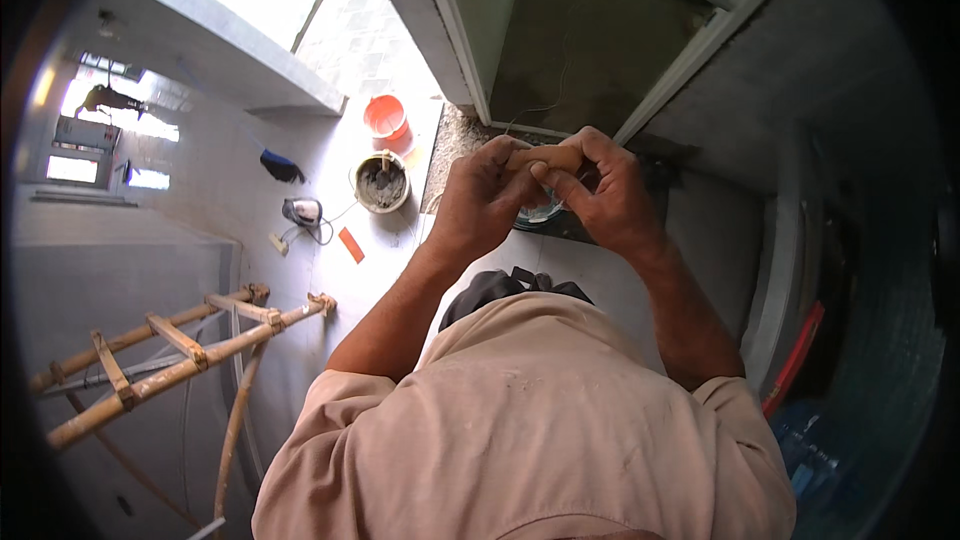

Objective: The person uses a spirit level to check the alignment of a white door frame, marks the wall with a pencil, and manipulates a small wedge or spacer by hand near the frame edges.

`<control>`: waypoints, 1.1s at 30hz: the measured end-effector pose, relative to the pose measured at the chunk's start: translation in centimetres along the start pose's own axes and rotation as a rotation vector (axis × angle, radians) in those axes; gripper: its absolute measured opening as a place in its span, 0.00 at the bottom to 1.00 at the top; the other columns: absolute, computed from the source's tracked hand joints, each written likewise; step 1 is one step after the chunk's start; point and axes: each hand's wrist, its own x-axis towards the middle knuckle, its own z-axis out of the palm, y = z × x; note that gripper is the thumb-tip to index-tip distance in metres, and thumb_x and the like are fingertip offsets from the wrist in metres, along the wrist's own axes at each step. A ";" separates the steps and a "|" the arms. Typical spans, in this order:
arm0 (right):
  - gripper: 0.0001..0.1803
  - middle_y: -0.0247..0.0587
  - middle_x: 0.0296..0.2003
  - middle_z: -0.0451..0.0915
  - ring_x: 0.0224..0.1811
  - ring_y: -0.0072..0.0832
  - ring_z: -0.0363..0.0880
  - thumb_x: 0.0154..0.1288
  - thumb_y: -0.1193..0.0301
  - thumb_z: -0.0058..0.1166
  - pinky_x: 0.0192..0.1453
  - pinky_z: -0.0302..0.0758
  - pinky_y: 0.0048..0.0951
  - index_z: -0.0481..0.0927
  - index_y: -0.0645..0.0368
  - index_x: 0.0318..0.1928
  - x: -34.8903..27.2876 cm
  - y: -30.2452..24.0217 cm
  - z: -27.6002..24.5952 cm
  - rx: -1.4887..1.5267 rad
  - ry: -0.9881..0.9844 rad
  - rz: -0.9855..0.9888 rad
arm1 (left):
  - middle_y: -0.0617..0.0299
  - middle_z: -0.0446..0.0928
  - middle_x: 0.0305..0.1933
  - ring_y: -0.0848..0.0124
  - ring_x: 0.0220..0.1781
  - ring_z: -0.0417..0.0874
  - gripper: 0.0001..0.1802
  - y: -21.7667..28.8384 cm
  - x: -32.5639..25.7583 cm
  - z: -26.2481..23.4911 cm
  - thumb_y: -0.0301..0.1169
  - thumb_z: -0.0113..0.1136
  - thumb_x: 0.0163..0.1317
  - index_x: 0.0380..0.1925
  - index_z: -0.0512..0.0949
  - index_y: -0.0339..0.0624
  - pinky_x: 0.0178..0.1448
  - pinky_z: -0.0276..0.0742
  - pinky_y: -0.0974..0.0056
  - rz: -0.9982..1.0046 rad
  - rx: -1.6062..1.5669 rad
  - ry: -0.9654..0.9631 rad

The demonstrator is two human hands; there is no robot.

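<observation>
Both of my hands are raised together in front of my chest, near the middle of the view. Between them is a tan strip (560, 157), folded or rolled, whose exact kind I cannot make out. My left hand (478, 198) pinches its left end with curled fingers. The other end sits in my right hand (612, 192), with the thumb pressed along the near side. The two thumbs almost meet at the strip's middle. Below the hands, partly covered by them, a round container (538, 215) with a glassy look stands on the floor.
To the left are an orange bucket (384, 118), a bucket of grey mix (383, 190), a small corded appliance (302, 211), a blue-black brush (282, 167) and a flat orange piece (351, 245). A bamboo ladder (190, 355) leans lower left. A framed opening (478, 60) lies ahead.
</observation>
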 end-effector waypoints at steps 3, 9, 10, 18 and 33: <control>0.10 0.36 0.34 0.83 0.33 0.17 0.81 0.67 0.70 0.65 0.34 0.80 0.22 0.79 0.60 0.42 -1.4 -0.5 -1.0 0.284 0.100 0.109 | 0.55 0.83 0.41 0.72 0.41 0.86 0.13 1.8 0.1 1.7 0.23 0.58 0.70 0.52 0.75 0.28 0.44 0.83 0.69 0.107 0.120 -0.044; 0.11 0.39 0.38 0.84 0.34 0.19 0.82 0.68 0.75 0.62 0.34 0.81 0.23 0.77 0.59 0.48 -2.5 -0.6 -1.2 0.771 0.187 0.137 | 0.56 0.84 0.40 0.73 0.43 0.86 0.12 3.7 -0.5 3.0 0.23 0.63 0.66 0.47 0.79 0.28 0.44 0.82 0.68 0.201 -0.159 0.014; 0.11 0.39 0.38 0.84 0.34 0.19 0.82 0.68 0.75 0.62 0.34 0.81 0.23 0.77 0.59 0.48 -2.5 -1.1 -0.8 0.767 0.191 0.135 | 0.55 0.85 0.39 0.73 0.42 0.86 0.12 3.5 -0.5 2.7 0.23 0.64 0.66 0.46 0.80 0.28 0.43 0.82 0.68 0.225 -0.055 0.013; 0.23 0.36 0.40 0.83 0.34 0.16 0.80 0.67 0.77 0.61 0.35 0.79 0.22 0.73 0.59 0.61 -8.0 2.1 3.8 0.288 0.028 0.305 | 0.57 0.83 0.33 0.73 0.31 0.83 0.07 -2.3 -4.5 -2.3 0.25 0.61 0.69 0.39 0.79 0.30 0.36 0.79 0.68 -0.244 0.054 -0.165; 0.14 0.61 0.58 0.69 0.58 0.55 0.74 0.62 0.78 0.60 0.63 0.73 0.47 0.86 0.54 0.48 -9.0 8.3 10.3 -0.168 0.182 -0.103 | 0.54 0.82 0.29 0.65 0.26 0.81 0.18 -12.8 -4.1 -8.4 0.42 0.55 0.73 0.39 0.79 0.34 0.30 0.74 0.65 -0.870 -0.570 -0.176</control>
